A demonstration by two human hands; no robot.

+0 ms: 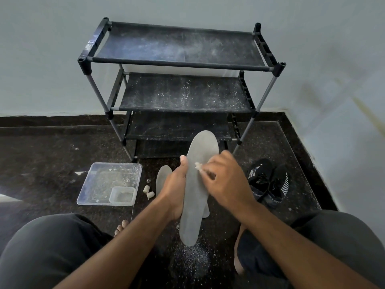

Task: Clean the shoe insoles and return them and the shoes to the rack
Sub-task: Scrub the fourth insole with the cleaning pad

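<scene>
Black speckled floor (pixel 52 147), grey wall; left hand (pixel 173 190) grips insole (pixel 198 184), right hand (pixel 227 184) pinches pale scrap (pixel 198 166).

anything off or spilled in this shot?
Yes. White grit litters the floor under the held insole and speckles the rack shelves. Two small whitish stubs lie loose beside the tray.

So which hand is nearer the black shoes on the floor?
Right. The right hand rubs the held insole just beside the black shoes; the left hand grips the insole's far side.
</scene>
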